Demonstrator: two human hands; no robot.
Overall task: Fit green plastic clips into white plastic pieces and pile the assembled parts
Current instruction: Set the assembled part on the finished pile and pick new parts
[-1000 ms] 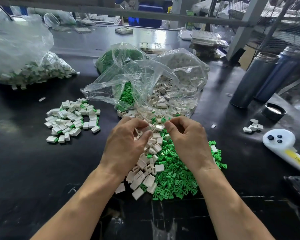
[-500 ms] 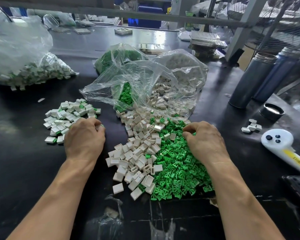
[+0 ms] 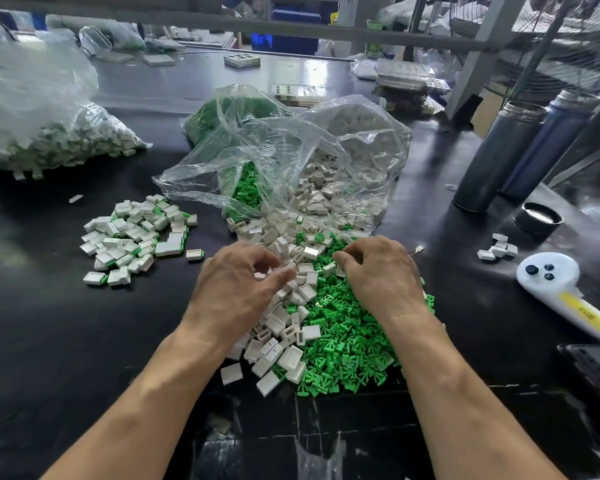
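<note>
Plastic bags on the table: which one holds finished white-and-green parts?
The bag at far left: its pieces show white and green joined. The two bags behind the hands hold one colour each, green clips and white pieces.

on the counter (image 3: pixel 32 323): loose clips (image 3: pixel 347 344) heaped near the front, loose pieces (image 3: pixel 281 327) touching them on the left. left hand (image 3: pixel 236 289) over the pieces, right hand (image 3: pixel 381 275) over the clips. open bags (image 3: pixel 291 161) just behind the heaps. assembled parts (image 3: pixel 136 237) piled left of the pieces. another full bag (image 3: pixel 49 133) far left, behind. two flasks (image 3: pixel 520 150) stand right rear, a cap (image 3: pixel 537 218) before them.
</note>
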